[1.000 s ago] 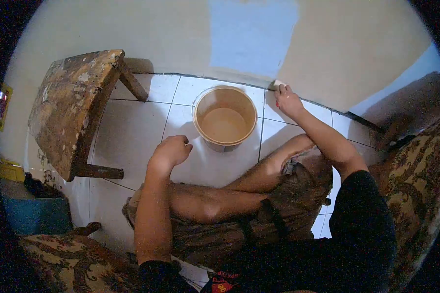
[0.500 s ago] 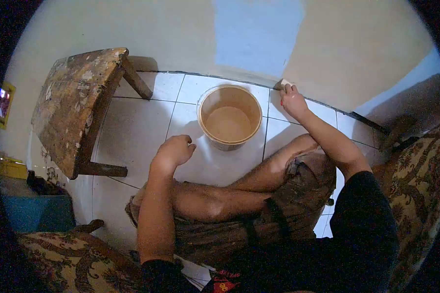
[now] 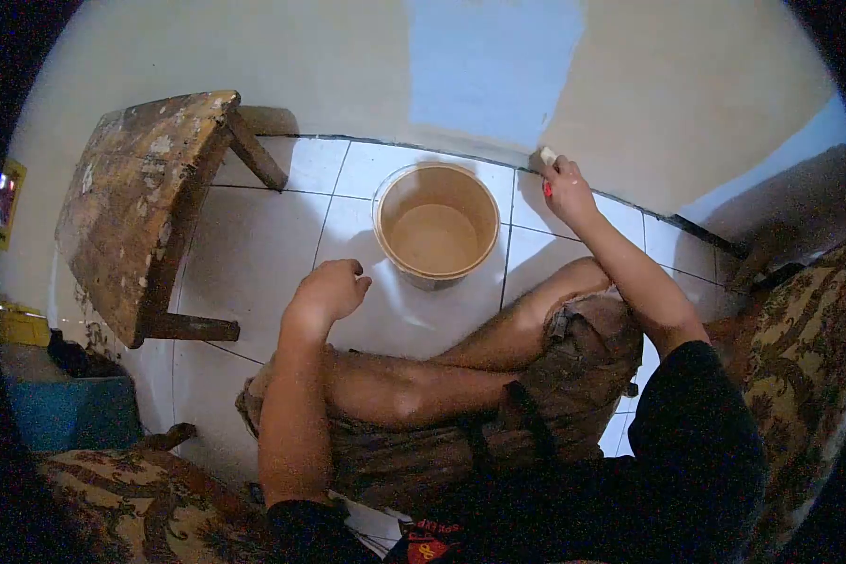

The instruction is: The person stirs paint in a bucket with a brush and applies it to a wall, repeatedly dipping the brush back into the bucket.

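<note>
My right hand (image 3: pixel 569 191) is closed around what looks like a paintbrush (image 3: pixel 548 155), its pale end against the bottom of the wall and a bit of red showing beside my fingers. Beige paint covers much of the wall (image 3: pixel 658 103), around a patch of light blue (image 3: pixel 489 70). Left of that hand, a round bucket (image 3: pixel 383 226) stands on the floor with beige paint (image 3: pixel 432 240) in it. My left hand (image 3: pixel 327 289) hangs over my leg, near the bucket, holding nothing. Its fingers curl loosely, with a gap between thumb and forefinger.
A paint-spattered wooden stool (image 3: pixel 141 197) stands at the left. Patterned upholstered furniture (image 3: pixel 799 367) is close on my right, with another such piece (image 3: pixel 132 498) at lower left. A blue box (image 3: pixel 75 414) sits behind the stool. White tiles (image 3: pixel 244 244) cover the floor.
My right hand has shifted slightly along the foot of the wall, and more of the red part shows. The left hand stays over my leg. The whole view has slid a little.
</note>
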### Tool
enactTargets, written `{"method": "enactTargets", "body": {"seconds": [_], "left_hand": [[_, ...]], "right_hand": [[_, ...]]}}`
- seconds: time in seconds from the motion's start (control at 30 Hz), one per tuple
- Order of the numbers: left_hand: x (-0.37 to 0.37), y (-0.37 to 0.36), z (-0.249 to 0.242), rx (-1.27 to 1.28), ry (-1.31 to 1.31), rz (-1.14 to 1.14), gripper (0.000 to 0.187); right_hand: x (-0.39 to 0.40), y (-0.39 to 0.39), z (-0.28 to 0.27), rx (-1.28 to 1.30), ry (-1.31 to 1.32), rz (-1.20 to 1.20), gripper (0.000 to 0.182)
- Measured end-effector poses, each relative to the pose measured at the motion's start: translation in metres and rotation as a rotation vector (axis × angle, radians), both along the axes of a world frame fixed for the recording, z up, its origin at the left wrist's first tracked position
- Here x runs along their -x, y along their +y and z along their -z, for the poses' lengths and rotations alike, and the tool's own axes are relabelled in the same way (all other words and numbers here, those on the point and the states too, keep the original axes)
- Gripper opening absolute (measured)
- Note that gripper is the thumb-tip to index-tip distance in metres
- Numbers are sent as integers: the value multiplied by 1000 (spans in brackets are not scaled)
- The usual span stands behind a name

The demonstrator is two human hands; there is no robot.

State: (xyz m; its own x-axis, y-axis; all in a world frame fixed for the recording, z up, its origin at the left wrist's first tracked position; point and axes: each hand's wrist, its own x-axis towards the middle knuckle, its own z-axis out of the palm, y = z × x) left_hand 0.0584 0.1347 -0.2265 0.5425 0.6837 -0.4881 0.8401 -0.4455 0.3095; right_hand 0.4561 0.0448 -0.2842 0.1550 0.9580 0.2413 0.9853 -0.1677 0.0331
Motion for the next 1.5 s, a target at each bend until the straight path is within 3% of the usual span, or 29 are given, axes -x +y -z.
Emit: {"method": "enactTargets", "body": {"seconds": [0.1, 0.2, 0.23, 0.4, 0.47, 0.57, 0.67, 0.73, 0.8, 0.83, 0.9, 1.0, 1.27, 1.33, 1.5], "left_hand": [[-3, 0, 1, -26, -22, 32, 36], [-9, -1, 1, -37, -3, 26, 35], [-8, -1, 1, -23, -3, 6, 35], [-6, -1, -1, -1, -1, 21, 35], [-5, -1, -4, 32, 4, -1, 35], [-1, 4, 7, -29, -6, 21, 34], [-3, 2, 6, -15, 0, 30, 34], [-4, -1, 4, -30, -7, 34, 34], [-5, 1, 2, -44, -17, 31, 34], [-4, 2, 0, -26, -8, 20, 34], [-3, 2, 2, 0, -2, 16, 34], [-2, 6, 5, -35, -33, 39, 34], [-2, -2, -12, -20, -52, 17, 35], [-2, 0, -10, -18, -67, 18, 35], [5, -5, -11, -53, -84, -11, 33]], "right_hand": [[-7, -7, 12, 152, 69, -144, 26], [-14, -4, 11, 247, -49, -69, 27], [-17, 1, 9, 135, -32, -22, 28], [-30, -2, 2, 50, -16, 23, 29], [-14, -13, -37, -408, -5, 32, 20], [-5, -23, -73, -691, -56, 36, 29], [-5, -11, -80, -758, -233, 23, 29], [-7, -5, -59, -655, -242, 41, 27], [-7, 3, -28, -225, -295, 1, 27], [-3, 2, -19, -225, -296, 2, 27], [3, -8, 0, 27, -167, -163, 24], [1, -11, 13, 244, -156, -198, 22], [-19, 8, 38, 296, -30, -87, 21], [-16, 17, 31, 97, -66, -11, 21], [7, 3, 7, 68, -71, -56, 20]]}}
